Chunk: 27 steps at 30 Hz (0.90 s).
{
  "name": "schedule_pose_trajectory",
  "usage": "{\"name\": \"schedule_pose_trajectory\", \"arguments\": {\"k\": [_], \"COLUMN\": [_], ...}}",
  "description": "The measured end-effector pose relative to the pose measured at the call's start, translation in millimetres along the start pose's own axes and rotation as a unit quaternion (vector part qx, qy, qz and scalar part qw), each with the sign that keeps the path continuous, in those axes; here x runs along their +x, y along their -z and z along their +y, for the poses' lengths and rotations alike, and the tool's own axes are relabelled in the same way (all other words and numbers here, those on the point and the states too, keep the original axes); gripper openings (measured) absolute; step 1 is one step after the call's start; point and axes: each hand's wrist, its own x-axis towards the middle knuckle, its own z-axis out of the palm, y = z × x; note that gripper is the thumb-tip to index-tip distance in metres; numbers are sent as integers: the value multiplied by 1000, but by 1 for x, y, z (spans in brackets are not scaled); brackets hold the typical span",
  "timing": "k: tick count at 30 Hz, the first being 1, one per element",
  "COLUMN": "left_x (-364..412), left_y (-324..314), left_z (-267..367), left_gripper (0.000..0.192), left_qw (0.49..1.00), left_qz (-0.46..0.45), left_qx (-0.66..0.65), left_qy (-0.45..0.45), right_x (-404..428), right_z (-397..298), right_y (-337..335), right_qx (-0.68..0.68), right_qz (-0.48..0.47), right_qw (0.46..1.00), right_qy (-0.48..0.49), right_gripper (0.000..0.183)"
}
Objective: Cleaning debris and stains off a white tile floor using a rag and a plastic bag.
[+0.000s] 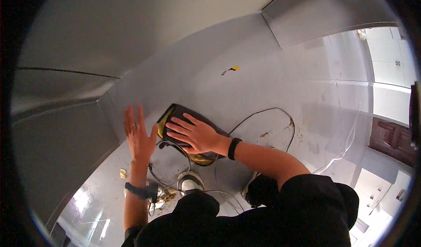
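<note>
A black-and-yellow appliance or case point(213, 123) rests on the pale floor in front of my shoes; its exact kind is hard to tell. Over its top lies my right hand point(194, 133), palm down with the fingers spread, and a black band is on that wrist. Whether the palm presses on it cannot be told. Left of the appliance my left hand point(139, 140) is raised, fingers apart, with nothing in it. A dark cable point(278, 108) loops out from the appliance's right side. More cable point(190, 163) curls between it and my shoe point(190, 183).
Smooth grey panels point(65, 128) stand at the left and far side. A small yellow-and-black scrap point(234, 68) lies farther out. Brown debris point(264, 134) is scattered on the floor point(322, 92). At right are a white cord point(345, 151) and a dark brown carved wooden panel point(388, 138).
</note>
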Motion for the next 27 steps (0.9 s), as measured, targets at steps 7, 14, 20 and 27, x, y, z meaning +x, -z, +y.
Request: {"name": "schedule_pose_trajectory", "arguments": {"k": [7,14,20,27], "left_x": [10,46,37,31], "left_y": [34,29,37,57], "left_z": [3,4,27,15], "left_gripper": [81,76,76,76], "left_qw": [997,996,980,982], "left_qz": [-49,-69,-182,-170], "left_qx": [20,33,70,79], "left_qy": [-53,-44,-52,-31], "right_x": [50,74,52,48], "right_z": [53,97,173,184], "right_y": [20,43,72,75], "right_qx": [-33,-48,-100,-113], "right_qz": [128,141,142,27], "right_qw": [987,981,968,987], "right_qy": [-85,-123,-182,-113], "right_gripper": [74,72,74,75]}}
